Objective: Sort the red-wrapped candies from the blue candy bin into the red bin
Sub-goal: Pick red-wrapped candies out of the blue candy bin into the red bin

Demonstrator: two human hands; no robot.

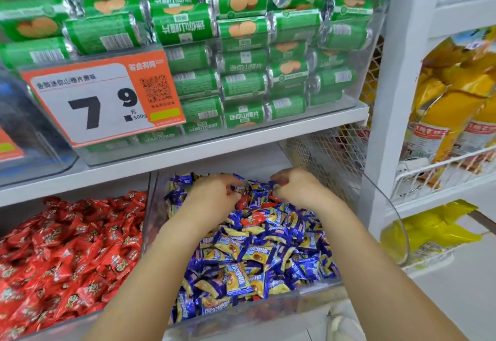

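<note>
A clear bin point(308, 296) on the lower shelf holds a heap of blue-and-yellow candies point(257, 257). Both my hands reach into its far end. My left hand point(214, 195) has its fingers curled down into the pile, with red-wrapped candies point(243, 201) at its fingertips. My right hand point(298, 189) also curls its fingers into the candies; what it holds is hidden. Another red-wrapped candy point(253, 219) lies on top of the blue heap just in front of my hands. The neighbouring bin of red candies point(67, 246) stands to the left.
A shelf above carries a clear bin of green snack rolls point(241, 53) with an orange price sign point(102, 101). A white mesh panel point(330, 158) and a white post point(389, 126) bound the blue bin on the right. Yellow bags point(451, 104) fill wire baskets further right.
</note>
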